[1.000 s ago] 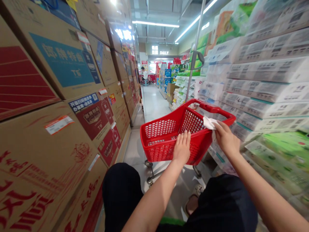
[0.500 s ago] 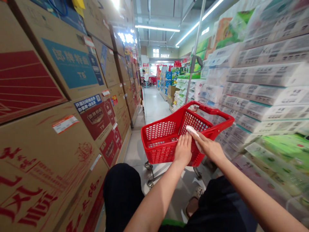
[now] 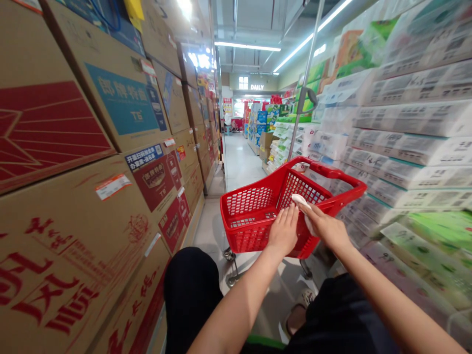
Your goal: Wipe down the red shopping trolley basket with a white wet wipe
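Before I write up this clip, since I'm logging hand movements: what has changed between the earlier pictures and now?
The right hand has moved left, carrying the white cloth from near the handle to beside the left hand. Nothing was let go. The left hand stays on the near rim of the red cart.

Bright for me: far ceiling tubes [image 3: 247, 46] light everything, glare high left, near-left cartons [image 3: 110, 216] dimmer, right-hand packs [image 3: 413, 147] smeared, edges stretched.
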`<state>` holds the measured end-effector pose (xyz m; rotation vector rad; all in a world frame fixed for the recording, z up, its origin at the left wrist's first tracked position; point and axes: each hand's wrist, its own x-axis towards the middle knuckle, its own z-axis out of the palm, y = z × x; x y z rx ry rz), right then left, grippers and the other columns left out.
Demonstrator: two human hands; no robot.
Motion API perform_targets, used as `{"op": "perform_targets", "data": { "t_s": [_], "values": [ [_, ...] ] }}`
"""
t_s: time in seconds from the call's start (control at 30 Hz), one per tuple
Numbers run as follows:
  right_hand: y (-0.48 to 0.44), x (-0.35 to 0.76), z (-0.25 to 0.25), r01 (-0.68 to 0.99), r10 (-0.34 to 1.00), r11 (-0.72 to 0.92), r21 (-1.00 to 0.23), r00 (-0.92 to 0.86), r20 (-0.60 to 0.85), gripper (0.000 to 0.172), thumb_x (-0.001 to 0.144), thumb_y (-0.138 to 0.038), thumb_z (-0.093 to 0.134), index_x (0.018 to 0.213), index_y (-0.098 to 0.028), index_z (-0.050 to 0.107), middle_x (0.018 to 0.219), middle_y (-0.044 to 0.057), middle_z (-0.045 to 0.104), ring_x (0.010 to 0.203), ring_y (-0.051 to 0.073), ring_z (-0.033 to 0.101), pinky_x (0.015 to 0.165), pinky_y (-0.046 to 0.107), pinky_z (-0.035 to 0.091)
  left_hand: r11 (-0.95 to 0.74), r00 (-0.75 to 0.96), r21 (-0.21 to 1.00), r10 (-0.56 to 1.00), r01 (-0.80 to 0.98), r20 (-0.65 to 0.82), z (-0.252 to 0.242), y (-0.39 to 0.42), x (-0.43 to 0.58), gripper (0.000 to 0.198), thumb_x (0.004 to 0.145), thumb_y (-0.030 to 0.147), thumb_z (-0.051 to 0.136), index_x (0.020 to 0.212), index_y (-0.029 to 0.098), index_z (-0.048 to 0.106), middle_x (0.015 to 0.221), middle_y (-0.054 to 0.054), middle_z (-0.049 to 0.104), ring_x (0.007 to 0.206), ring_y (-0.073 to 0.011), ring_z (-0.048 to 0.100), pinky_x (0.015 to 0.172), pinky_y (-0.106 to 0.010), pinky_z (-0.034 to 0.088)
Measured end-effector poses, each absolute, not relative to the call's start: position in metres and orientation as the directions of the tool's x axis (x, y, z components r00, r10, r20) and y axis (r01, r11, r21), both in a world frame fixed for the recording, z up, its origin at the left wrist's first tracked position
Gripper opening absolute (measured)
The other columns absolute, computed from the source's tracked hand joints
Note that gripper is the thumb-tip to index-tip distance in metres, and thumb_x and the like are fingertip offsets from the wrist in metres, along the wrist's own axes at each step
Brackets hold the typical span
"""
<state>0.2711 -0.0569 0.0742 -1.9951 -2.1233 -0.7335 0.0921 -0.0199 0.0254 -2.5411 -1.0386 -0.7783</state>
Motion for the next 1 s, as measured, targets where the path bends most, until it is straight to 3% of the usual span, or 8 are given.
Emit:
{"op": "perform_targets", "data": {
  "t_s": [0.17,0.23,0.33,0.47,0.67,0.83,1.0],
  "values": [
    [-0.059,0.322,0.098,0.974,0.872,-0.135,0.182,0.029,0.488,0.068,0.1,-0.032,0.042,0.159,-0.049,0.015,0.156,0.004,0.048,0.072,0.018,0.072,0.048,0.028,0.051,-0.604,0.486,0.005,0.646,0.797,0.589,0.028,-0.027,0.05,0.091,0.086,0.025,0.062,0.163,0.024,0.013,0.17,-0.012,0.011,0.157,-0.032,0.012,0.127,-0.056,0.018],
    [-0.057,0.325,0.098,0.973,0.862,-0.181,0.142,0.087,0.499,0.064,0.101,-0.033,0.039,0.159,-0.049,0.017,0.158,0.003,0.045,0.073,0.018,0.072,0.051,0.029,0.052,-0.538,0.429,0.022,0.695,0.842,0.576,0.024,-0.031,0.04,0.093,0.085,0.023,0.064,0.163,0.031,0.014,0.17,-0.01,0.013,0.157,-0.0346,0.013,0.124,-0.063,0.018],
    [-0.052,0.302,0.085,0.974,0.859,-0.197,0.109,0.118,0.499,0.063,0.101,-0.034,0.037,0.16,-0.048,0.017,0.161,0.003,0.041,0.073,0.018,0.071,0.054,0.032,0.055,-0.499,0.408,0.034,0.745,0.866,0.528,0.02,-0.034,0.038,0.088,0.088,0.028,0.063,0.162,0.032,0.017,0.168,-0.012,0.022,0.154,-0.0361,0.022,0.121,-0.067,0.02],
    [-0.047,0.244,0.055,0.99,0.907,-0.083,0.111,0.029,0.42,0.068,0.099,-0.029,0.038,0.16,-0.047,0.014,0.162,0.004,0.039,0.066,0.015,0.07,0.052,0.031,0.056,-0.48,0.408,0.027,0.772,0.877,0.488,0.02,-0.033,0.048,0.083,0.09,0.033,0.06,0.163,0.026,0.019,0.165,-0.015,0.03,0.151,-0.0351,0.03,0.121,-0.065,0.022],
    [-0.043,0.24,0.047,0.989,0.915,0.077,0.127,-0.12,0.385,0.075,0.098,-0.022,0.04,0.159,-0.051,0.007,0.163,-0.001,0.038,0.077,0.018,0.074,0.055,0.029,0.059,-0.503,0.467,-0.054,0.751,0.863,0.467,0.021,-0.025,0.043,0.075,0.092,0.027,0.05,0.161,0.013,0.023,0.167,-0.013,0.025,0.149,-0.0275,0.035,0.123,-0.051,0.026],
    [-0.04,0.308,0.072,0.991,0.893,-0.092,0.1,0.037,0.449,0.062,0.103,-0.037,0.037,0.157,-0.054,0.013,0.161,-0.002,0.042,0.08,0.021,0.075,0.058,0.034,0.061,-0.537,0.506,-0.078,0.725,0.84,0.468,0.016,-0.025,0.043,0.076,0.092,0.029,0.052,0.161,0.014,0.024,0.167,-0.012,0.024,0.149,-0.0257,0.034,0.124,-0.049,0.026],
    [-0.046,0.273,0.058,0.988,0.893,-0.124,0.089,0.073,0.445,0.066,0.101,-0.03,0.039,0.159,-0.049,0.015,0.162,0.003,0.039,0.072,0.02,0.074,0.057,0.036,0.062,-0.523,0.496,-0.085,0.728,0.848,0.474,0.011,-0.029,0.061,0.074,0.093,0.028,0.05,0.161,0.011,0.024,0.168,-0.012,0.023,0.152,-0.0249,0.028,0.124,-0.05,0.026]
  ]
}}
